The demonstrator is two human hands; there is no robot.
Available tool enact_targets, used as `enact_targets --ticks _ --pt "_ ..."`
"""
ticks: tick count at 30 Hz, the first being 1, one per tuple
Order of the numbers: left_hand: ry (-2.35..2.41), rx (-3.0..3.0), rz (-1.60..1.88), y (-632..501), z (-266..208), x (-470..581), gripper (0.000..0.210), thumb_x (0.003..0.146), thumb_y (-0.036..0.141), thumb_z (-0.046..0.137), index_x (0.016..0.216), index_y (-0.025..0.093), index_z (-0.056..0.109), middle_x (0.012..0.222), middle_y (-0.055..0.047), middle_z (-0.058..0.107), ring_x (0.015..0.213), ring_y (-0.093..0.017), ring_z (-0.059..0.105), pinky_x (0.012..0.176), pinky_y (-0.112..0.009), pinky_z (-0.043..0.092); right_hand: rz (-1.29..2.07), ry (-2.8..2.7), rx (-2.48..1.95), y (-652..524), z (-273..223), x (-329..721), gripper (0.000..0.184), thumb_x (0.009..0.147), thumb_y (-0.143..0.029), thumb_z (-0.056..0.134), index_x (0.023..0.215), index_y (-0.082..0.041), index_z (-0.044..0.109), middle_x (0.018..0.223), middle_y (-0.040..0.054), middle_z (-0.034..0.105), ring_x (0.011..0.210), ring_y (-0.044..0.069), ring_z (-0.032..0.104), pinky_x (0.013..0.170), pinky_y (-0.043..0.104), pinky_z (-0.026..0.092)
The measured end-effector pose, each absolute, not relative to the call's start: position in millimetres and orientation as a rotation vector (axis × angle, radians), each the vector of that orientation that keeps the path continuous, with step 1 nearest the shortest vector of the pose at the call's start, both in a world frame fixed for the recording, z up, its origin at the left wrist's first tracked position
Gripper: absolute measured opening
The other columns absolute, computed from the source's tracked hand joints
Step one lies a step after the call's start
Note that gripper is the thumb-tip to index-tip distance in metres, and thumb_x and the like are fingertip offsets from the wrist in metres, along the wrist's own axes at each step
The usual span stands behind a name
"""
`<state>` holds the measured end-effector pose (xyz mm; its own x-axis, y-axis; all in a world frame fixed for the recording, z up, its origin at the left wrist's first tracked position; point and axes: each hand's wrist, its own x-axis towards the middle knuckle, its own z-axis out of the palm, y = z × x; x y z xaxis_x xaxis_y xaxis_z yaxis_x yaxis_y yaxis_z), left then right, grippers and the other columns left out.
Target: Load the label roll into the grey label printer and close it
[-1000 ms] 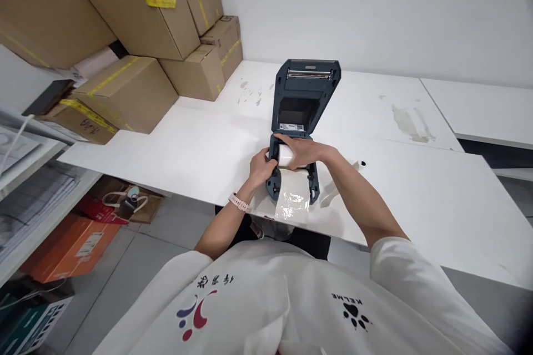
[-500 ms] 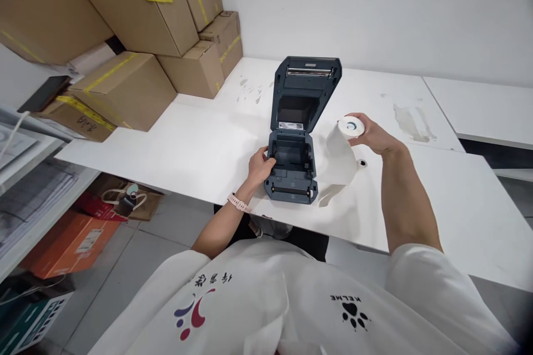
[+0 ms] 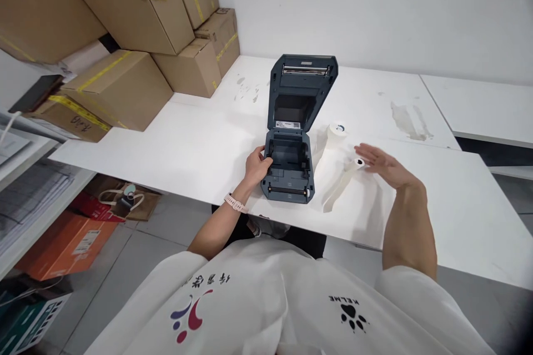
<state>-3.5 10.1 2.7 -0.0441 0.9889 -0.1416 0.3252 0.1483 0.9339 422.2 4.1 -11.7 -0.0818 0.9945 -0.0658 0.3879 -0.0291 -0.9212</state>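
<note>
A dark grey label printer (image 3: 288, 165) stands near the front edge of the white table (image 3: 195, 144), its lid (image 3: 301, 89) raised and its paper bay bare. My left hand (image 3: 257, 164) grips the printer's left side. A white paper roll (image 3: 335, 133) stands on the table just right of the printer, with a loose strip trailing toward me. A second, thinner roll (image 3: 348, 173) lies beside it. My right hand (image 3: 381, 163) hovers open just right of the thin roll, fingers spread, holding nothing.
Several cardboard boxes (image 3: 125, 44) with yellow tape are stacked at the table's back left. A shelf (image 3: 29, 177) with papers stands at far left, with an orange box (image 3: 62, 244) and a bag (image 3: 125, 202) on the floor. A second white table (image 3: 478, 108) adjoins at right.
My right hand lifted the white roll out of the printer, carried it right, set it on the table and let go. My left hand stayed on the printer.
</note>
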Motion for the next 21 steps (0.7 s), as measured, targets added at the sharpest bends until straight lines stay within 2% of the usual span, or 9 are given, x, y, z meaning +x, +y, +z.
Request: enact_targets --ticks 3,5,7,9,12,15,18,21 --pt "1.52 1.311 0.943 10.6 1.5 -3.1 0.062 0.076 0.019 0.06 0.137 0.012 0.066 0.073 0.001 0.054 0.069 -0.017 0.052 0.065 -0.03 0.039 1.197 -1.546 -1.533 -17.3 -15.9 407.0 0.054 0.07 -0.05 0.09 0.116 -0.029 0.073 0.139 0.0123 0.072 0.114 0.031 0.074 0.096 0.047 0.063" --pt "1.518 1.312 0.951 10.6 0.5 -3.2 0.062 0.076 0.019 0.061 0.138 0.012 0.066 0.074 0.001 0.055 0.07 -0.017 0.052 0.065 -0.03 0.039 1.219 -1.521 -1.482 -20.4 -9.9 391.4 0.048 0.071 -0.058 0.088 0.104 -0.026 0.073 0.119 0.0116 0.079 0.099 0.029 0.075 0.091 0.047 0.063" --pt "1.524 1.317 0.954 10.5 -0.6 -3.4 0.061 0.077 0.02 0.061 0.137 0.013 0.066 0.075 0.001 0.055 0.07 -0.017 0.052 0.065 -0.03 0.039 1.237 -1.533 -1.312 -18.2 7.8 375.9 0.05 0.071 -0.063 0.087 0.101 -0.026 0.072 0.102 0.0093 0.08 0.096 0.03 0.075 0.093 0.048 0.061" --pt "1.531 1.327 0.95 10.3 -1.7 -3.9 0.06 0.077 0.02 0.062 0.137 0.013 0.067 0.075 0.001 0.054 0.07 -0.017 0.051 0.064 -0.029 0.038 1.244 -1.627 -1.112 -12.6 36.8 357.2 0.056 0.072 -0.065 0.085 0.109 -0.026 0.072 0.096 0.008 0.078 0.098 0.031 0.075 0.094 0.049 0.06" --pt "1.523 1.331 0.951 10.1 -3.1 -4.7 0.06 0.079 0.023 0.063 0.138 0.013 0.065 0.076 0.001 0.054 0.068 -0.016 0.05 0.063 -0.029 0.037 1.26 -2.001 -0.977 1.6 86.2 311.0 0.061 0.085 -0.063 0.076 0.132 -0.025 0.067 0.109 0.0104 0.078 0.102 0.03 0.074 0.088 0.045 0.059" --pt "1.517 1.308 0.958 10.1 -4.8 -4.7 0.06 0.079 0.024 0.063 0.139 0.014 0.065 0.076 0.001 0.054 0.067 -0.016 0.05 0.062 -0.029 0.037 1.012 -2.475 -1.1 21.2 112.8 245.3 0.051 0.1 -0.044 0.061 0.147 -0.024 0.058 0.126 0.0126 0.075 0.113 0.031 0.072 0.094 0.045 0.057" --pt "1.515 1.292 0.975 10.0 -6.0 -3.9 0.059 0.078 0.022 0.064 0.137 0.015 0.066 0.075 0.001 0.053 0.066 -0.015 0.05 0.062 -0.029 0.037 0.526 -2.807 -1.439 37.2 105.0 186.2 0.042 0.099 -0.02 0.055 0.141 -0.016 0.061 0.134 0.0185 0.073 0.123 0.036 0.069 0.099 0.047 0.054" --pt "1.504 1.285 0.983 10.1 -5.4 -3.0 0.06 0.077 0.02 0.063 0.136 0.014 0.067 0.073 0.002 0.053 0.065 -0.014 0.049 0.061 -0.029 0.036 0.317 -2.889 -1.635 41.1 83.9 156.3 0.037 0.092 -0.01 0.06 0.128 -0.011 0.068 0.127 0.0227 0.075 0.121 0.039 0.07 0.098 0.047 0.054"
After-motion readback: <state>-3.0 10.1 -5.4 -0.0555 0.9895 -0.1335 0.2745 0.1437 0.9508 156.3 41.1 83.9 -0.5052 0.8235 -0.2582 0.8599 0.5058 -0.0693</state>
